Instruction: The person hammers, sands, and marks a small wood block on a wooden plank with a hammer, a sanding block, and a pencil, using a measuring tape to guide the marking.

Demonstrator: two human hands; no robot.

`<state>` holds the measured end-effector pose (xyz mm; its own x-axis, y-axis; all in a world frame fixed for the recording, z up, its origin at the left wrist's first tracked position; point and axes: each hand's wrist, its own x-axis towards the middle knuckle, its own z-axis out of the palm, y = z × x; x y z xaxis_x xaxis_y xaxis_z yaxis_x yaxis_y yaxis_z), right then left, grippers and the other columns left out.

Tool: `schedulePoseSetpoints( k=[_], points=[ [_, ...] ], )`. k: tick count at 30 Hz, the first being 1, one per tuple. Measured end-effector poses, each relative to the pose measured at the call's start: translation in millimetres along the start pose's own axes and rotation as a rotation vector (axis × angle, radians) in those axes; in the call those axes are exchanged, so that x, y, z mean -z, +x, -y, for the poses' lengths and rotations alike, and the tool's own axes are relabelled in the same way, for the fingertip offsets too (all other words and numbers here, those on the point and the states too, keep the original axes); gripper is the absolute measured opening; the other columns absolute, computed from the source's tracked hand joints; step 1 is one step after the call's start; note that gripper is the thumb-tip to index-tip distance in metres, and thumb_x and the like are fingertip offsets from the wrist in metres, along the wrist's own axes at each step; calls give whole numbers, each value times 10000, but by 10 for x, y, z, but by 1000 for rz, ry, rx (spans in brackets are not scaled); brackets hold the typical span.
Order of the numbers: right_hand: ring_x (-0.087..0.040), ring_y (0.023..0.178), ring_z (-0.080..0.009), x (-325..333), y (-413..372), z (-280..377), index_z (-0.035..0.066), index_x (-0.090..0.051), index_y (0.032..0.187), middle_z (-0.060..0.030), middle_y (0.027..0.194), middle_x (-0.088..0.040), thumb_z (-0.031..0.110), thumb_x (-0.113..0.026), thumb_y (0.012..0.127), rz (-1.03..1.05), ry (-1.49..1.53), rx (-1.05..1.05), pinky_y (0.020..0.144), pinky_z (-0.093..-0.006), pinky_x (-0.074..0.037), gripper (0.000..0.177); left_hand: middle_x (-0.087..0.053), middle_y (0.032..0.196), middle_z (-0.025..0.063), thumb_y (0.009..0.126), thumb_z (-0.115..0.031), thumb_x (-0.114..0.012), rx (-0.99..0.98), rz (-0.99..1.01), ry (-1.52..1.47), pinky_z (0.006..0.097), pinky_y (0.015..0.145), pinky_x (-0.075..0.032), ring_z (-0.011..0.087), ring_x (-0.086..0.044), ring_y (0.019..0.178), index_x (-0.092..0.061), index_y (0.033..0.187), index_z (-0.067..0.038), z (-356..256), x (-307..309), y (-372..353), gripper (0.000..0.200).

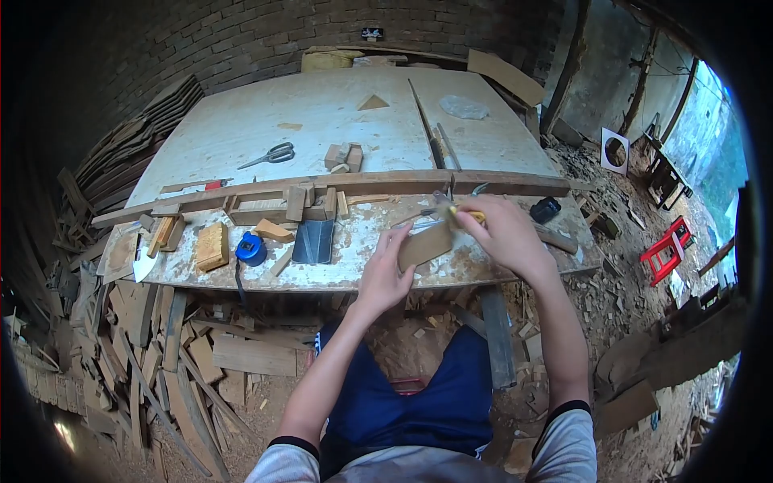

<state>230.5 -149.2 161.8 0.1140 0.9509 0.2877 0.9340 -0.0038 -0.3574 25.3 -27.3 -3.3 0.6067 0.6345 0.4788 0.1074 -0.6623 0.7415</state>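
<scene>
My left hand [385,272] is closed around the left edge of a flat, brown rectangular wooden piece [427,248], tilted above the front of the workbench. My right hand [509,240] grips a small tool with a yellow handle [477,216], at the upper right corner of the piece. Motion blurs the tool's working end, so its kind cannot be made out. A dark, flat rectangular block [313,241] lies left of my left hand. Beyond it are a blue tape measure [251,249] and a wooden block [212,246]. A dark object [545,210] sits right of my right hand.
A long wooden rail [378,182] crosses the bench, with small offcuts along it. Behind it, scissors [271,155] and a wooden triangle [373,102] lie on a large pale board [298,105]. Scrap wood [121,362] covers the floor; a red frame [667,251] stands right.
</scene>
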Motion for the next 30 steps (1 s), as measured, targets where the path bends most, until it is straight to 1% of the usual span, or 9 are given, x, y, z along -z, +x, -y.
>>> schedulePoseSetpoints(
  k=[5,9,12,13,17,19,22,25,30],
  points=[
    [-771,994,-423,78,125,-36,23,-798,1186,-213,1054,-807,293,-651,1076,212,67,-25,881,-514,-586,327,-576,1428,189,862,33,-797,6,-34,-10,455,1112,-542,403,-642,1319,-425,1702,-132,-31,-3,0,933],
    [-767,843,-363,103,200,37,6,-796,1141,-209,905,-775,321,-655,1087,20,93,50,807,-451,-581,350,-562,1486,179,864,32,-775,-113,-50,49,471,980,-592,431,-674,1240,-388,1727,-156,59,-5,16,964],
    [-777,969,-431,231,222,257,26,-808,1195,-247,997,-799,306,-656,1072,355,139,-40,894,-510,-594,342,-577,1454,182,858,50,-770,-88,-33,15,461,1027,-570,413,-663,1264,-374,1740,-148,20,2,-5,987],
    [-776,965,-437,145,215,161,23,-815,1174,-256,991,-797,316,-664,1072,347,-116,-28,901,-513,-596,344,-593,1416,185,857,59,-767,-72,-29,-11,448,1067,-552,390,-658,1280,-366,1749,-139,15,4,-3,998],
    [-777,978,-449,171,200,283,33,-824,1160,-266,992,-792,329,-675,1071,114,40,13,917,-527,-601,344,-633,1347,175,864,71,-765,-71,-48,-137,405,1095,-535,313,-667,1238,-338,1770,-111,96,29,34,1017],
    [-775,979,-453,223,182,361,38,-827,1152,-267,993,-790,335,-675,1070,149,268,9,915,-538,-602,344,-650,1329,168,870,63,-775,-65,-61,-155,389,1083,-539,289,-674,1197,-371,1755,-93,118,14,31,985],
    [-778,929,-444,156,221,262,39,-826,1145,-252,948,-788,320,-654,1076,249,-124,-33,869,-527,-602,337,-698,1260,152,861,70,-761,-108,-98,-134,377,1065,-550,265,-702,1124,-444,1722,-79,121,-28,3,930],
    [-777,834,-396,188,263,266,24,-808,1131,-229,882,-776,344,-661,1074,119,-128,-15,805,-484,-585,356,-741,1152,140,846,102,-714,-100,-123,-137,379,1022,-568,285,-732,1076,-521,1677,-88,154,-27,-10,874],
    [-774,847,-429,150,369,236,14,-804,1030,-225,870,-779,323,-640,1079,358,-43,16,831,-536,-600,353,-777,1071,104,822,112,-702,-70,-77,-117,367,983,-589,262,-757,1033,-606,1625,-141,183,-35,-31,847]
  ],
)
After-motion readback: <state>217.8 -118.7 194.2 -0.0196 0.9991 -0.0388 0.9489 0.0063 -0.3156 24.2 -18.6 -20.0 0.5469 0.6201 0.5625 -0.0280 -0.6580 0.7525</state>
